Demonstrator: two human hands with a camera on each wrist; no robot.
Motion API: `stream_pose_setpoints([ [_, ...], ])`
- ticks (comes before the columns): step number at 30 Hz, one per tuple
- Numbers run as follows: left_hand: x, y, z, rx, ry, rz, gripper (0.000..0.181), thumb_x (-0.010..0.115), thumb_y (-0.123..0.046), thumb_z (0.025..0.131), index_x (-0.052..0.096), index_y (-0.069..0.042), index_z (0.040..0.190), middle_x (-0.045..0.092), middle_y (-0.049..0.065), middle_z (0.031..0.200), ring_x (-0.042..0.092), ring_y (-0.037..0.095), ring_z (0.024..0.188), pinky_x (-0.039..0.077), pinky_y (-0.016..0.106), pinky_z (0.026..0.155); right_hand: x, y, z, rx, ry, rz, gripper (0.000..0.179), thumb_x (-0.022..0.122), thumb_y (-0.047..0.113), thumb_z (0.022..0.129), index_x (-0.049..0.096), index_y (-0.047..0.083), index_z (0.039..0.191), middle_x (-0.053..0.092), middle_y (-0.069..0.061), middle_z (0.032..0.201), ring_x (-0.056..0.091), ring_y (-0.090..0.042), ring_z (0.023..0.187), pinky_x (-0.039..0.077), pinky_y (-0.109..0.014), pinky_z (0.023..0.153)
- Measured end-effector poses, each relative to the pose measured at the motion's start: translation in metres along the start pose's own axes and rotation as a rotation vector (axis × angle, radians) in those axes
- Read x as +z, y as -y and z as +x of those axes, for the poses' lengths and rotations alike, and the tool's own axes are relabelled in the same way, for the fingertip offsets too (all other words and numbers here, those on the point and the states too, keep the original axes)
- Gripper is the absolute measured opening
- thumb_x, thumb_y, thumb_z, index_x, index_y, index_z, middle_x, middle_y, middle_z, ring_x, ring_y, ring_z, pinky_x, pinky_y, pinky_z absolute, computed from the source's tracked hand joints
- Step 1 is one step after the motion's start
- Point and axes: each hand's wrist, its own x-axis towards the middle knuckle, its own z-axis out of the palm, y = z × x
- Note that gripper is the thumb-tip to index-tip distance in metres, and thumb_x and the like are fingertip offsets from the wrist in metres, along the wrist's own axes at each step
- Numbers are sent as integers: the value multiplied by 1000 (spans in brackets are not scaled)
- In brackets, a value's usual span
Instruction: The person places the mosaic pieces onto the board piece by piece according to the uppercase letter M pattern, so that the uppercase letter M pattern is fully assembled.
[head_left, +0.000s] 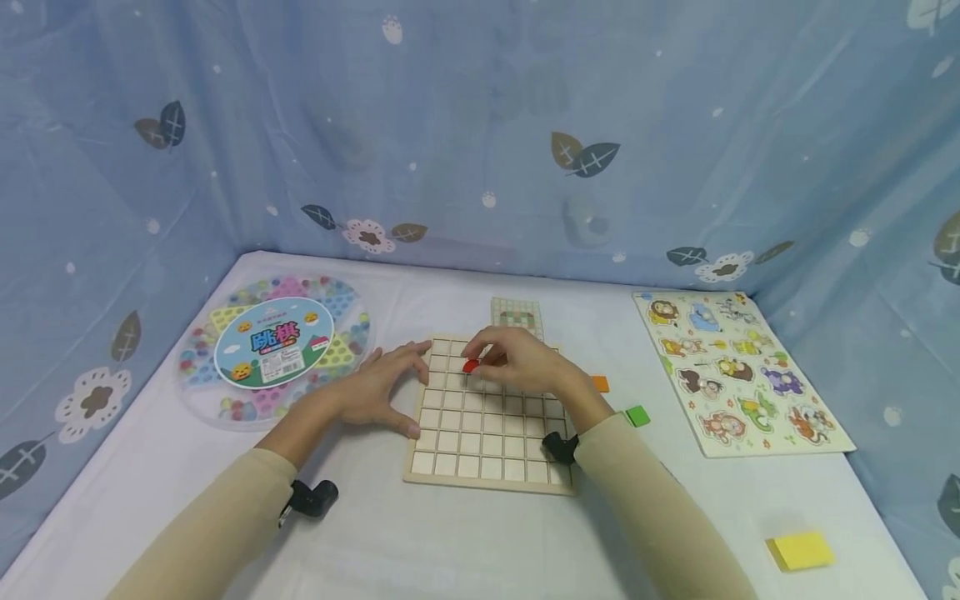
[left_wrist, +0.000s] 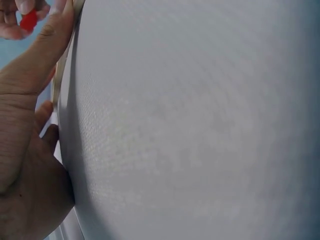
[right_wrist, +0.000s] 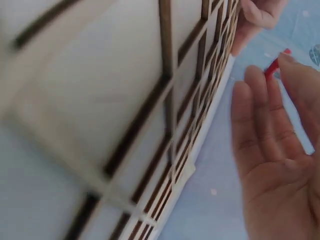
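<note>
Saw right hand [head_left: 521, 358] with thumb and fingertips closed in a pinch on a small red piece [head_left: 471, 366]. Located the piece over the far left part of a gridded wooden board [head_left: 468, 442]; in right wrist view, saw it raised off the surface. Could not make out its full outline, partly covered by fingers.

Noted left hand [head_left: 378, 387] spread and relaxed at the board's left edge, with thumb touching the rim nearer the body and fingers farther up; saw no curl round anything.

Recorded a gridded card [head_left: 517, 308] just beyond the board, partly hidden. Spotted an orange tile [head_left: 601, 384] to the right of the board and a green tile [head_left: 638, 416] just beside the right sleeve [head_left: 637, 475]. Logged farther right an animal picture board [head_left: 738, 371], with a yellow block [head_left: 802, 551] nearer the body. At left, found a round board-game set [head_left: 274, 342] with coloured balls, lying flat on the white tabletop [head_left: 450, 550].
</note>
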Motion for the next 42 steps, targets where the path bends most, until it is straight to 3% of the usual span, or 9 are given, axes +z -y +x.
stream_pose_setpoints([
  [9, 1, 0, -4, -7, -7, -1, 71, 90, -58, 69, 51, -26, 119, 17, 5, 172, 9, 38, 159, -2, 72, 121, 8, 4, 11, 30, 66, -51, 28, 72, 13, 96, 69, 7, 123, 71, -2, 116, 73, -19, 103, 59, -32, 92],
  [16, 3, -1, 3, -8, -14, 5, 71, 90, -59, 67, 52, -28, 118, 19, 3, 172, 11, 33, 159, -2, 70, 122, 11, -1, 14, 90, 68, -85, 27, 73, 17, 96, 70, 14, 122, 70, 3, 113, 71, -17, 105, 59, -34, 93],
  [24, 0, -3, 2, -16, -14, 7, 70, 91, -59, 66, 52, -28, 117, 20, 3, 172, 12, 33, 159, -2, 70, 122, 16, -1, 19, 65, 76, -116, 24, 74, 18, 96, 71, 15, 120, 72, 4, 111, 68, -12, 92, 57, -31, 86],
  [35, 1, -4, 0, -2, -25, 16, 70, 90, -58, 67, 53, -27, 117, 20, 5, 172, 13, 35, 159, -1, 72, 121, 17, 0, 21, 56, 94, -173, 24, 73, 19, 96, 71, 16, 120, 72, 2, 116, 67, -13, 95, 57, -31, 87],
  [42, 1, 0, -1, 10, -33, 19, 69, 90, -58, 68, 53, -27, 117, 19, 5, 172, 13, 38, 158, 1, 72, 121, 18, 0, 22, 55, 87, -153, 24, 74, 15, 95, 71, 14, 118, 71, 1, 117, 67, -12, 96, 57, -30, 88],
])
